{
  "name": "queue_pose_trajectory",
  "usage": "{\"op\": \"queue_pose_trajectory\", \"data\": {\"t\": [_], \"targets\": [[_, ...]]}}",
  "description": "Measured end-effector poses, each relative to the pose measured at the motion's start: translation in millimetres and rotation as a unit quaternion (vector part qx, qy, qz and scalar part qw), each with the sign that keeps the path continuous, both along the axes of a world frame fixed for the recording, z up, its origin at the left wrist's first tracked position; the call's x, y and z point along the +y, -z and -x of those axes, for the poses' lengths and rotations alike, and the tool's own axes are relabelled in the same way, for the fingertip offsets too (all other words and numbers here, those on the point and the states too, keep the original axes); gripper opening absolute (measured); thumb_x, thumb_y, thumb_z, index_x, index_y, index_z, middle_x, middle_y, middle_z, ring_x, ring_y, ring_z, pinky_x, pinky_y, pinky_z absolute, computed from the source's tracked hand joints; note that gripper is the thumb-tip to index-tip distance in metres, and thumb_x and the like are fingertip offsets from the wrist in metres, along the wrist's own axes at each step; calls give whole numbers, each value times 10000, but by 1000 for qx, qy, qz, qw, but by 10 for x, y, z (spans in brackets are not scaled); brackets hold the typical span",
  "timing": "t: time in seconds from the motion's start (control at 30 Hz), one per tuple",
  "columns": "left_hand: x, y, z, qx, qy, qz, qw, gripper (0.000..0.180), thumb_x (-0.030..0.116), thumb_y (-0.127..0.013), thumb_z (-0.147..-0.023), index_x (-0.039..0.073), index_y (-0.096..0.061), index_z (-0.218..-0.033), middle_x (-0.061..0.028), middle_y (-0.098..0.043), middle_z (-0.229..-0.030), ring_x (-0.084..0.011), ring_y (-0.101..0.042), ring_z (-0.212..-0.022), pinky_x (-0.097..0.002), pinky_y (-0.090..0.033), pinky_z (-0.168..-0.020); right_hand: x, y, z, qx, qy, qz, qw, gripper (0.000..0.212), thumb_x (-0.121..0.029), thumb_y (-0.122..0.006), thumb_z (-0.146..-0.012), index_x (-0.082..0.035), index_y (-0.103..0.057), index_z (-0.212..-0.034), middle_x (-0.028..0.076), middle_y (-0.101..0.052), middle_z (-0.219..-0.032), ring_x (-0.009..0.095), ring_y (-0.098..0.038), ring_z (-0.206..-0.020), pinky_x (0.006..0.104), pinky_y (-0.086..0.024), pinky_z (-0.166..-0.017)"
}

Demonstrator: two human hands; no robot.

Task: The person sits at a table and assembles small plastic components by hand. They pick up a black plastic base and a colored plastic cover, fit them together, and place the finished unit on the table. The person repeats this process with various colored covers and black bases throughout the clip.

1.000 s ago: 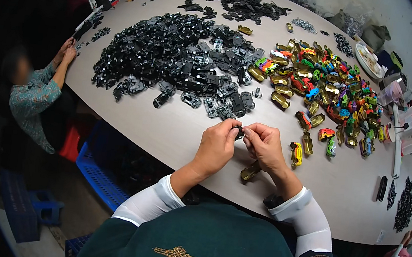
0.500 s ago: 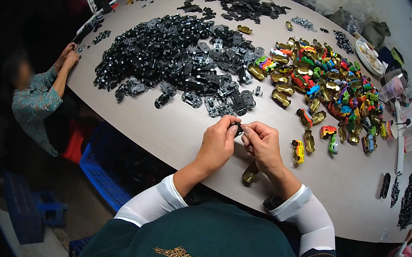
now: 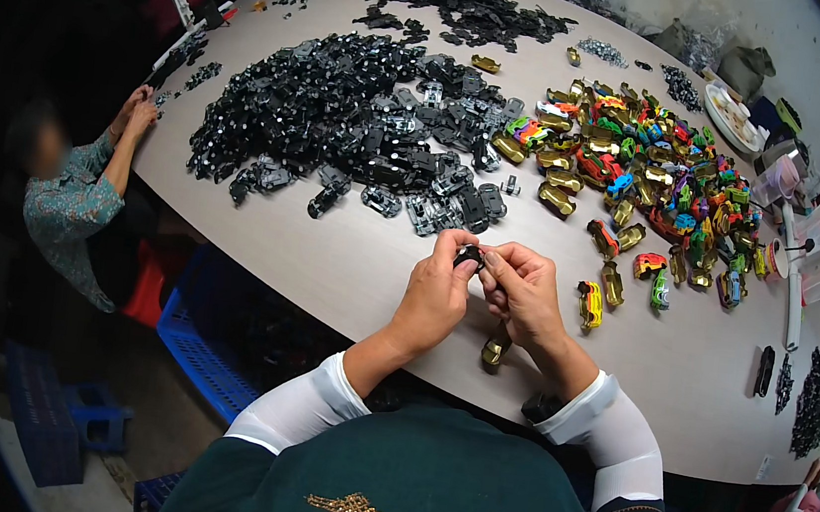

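Observation:
My left hand (image 3: 436, 294) and my right hand (image 3: 523, 293) meet above the near edge of a large round table (image 3: 330, 258). Together they pinch a small black toy-car part (image 3: 470, 255) between the fingertips. Just under my right wrist lies a gold toy-car shell (image 3: 495, 348), and a dark piece (image 3: 540, 407) sits by my right forearm. A big heap of black chassis parts (image 3: 344, 124) spreads beyond my hands. To the right lies a pile of gold and bright-coloured toy-car shells (image 3: 638, 180).
A second heap of black parts (image 3: 476, 8) lies at the table's far side. Another person (image 3: 72, 191) sits at the left edge with hands on the table. Blue crates (image 3: 205, 354) stand on the floor below. Containers and boxes (image 3: 788, 176) crowd the right rim.
Both hands stay together over the same spot, with the fingers shifting slightly around the small black part. The person at the left has barely moved.

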State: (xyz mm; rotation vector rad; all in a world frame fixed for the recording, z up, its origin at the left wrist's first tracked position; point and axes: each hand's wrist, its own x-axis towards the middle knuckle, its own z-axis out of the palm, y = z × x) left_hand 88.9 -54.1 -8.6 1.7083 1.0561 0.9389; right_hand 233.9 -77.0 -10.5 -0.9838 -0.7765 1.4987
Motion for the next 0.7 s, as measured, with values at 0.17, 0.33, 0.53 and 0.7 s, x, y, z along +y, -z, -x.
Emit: {"op": "queue_pose_trajectory", "data": {"t": [0.17, 0.33, 0.53, 0.7], "targets": [[2, 77, 12, -134, 38, 150, 979, 201, 58, -428, -975, 40, -413, -1174, -45, -550, -838, -60, -531, -644, -204, -468, -468, 6, -16, 3, -6, -12, -15, 1000, 151, -150, -579, -948, -3, -611, -931, -23, -521, -603, 13, -383, -437, 167, -291, -369], [-3, 93, 6, -144, 45, 157, 976, 207, 52, -422, -975, 38, -396, -1180, -50, -545, -857, -62, -531, -635, -203, -475, -455, 17, 15, 2, -35, -7, -11, 999, 154, -154, -578, -949, -6, -612, -925, -20, -542, -616, 14, -402, -440, 165, -305, -375], [-24, 59, 13, -73, 22, 128, 989, 198, 100, -469, -960, 22, -424, -1136, -84, -575, -717, -110, -540, -509, -274, -438, -425, 14, 30, 19, -62, -2, -18, 998, 153, -148, -575, -948, -9, -616, -898, -22, -551, -617, 13, -410, -445, 170, -316, -381], [-28, 85, 9, -17, 11, 69, 997, 186, 82, -480, -937, 14, -442, -1106, -155, -597, -719, -259, -600, -599, -378, -457, -555, 19, 127, 17, -118, 4, -36, 992, 162, -169, -588, -944, -23, -613, -881, -23, -546, -607, 21, -415, -428, 174, -319, -373]]}}
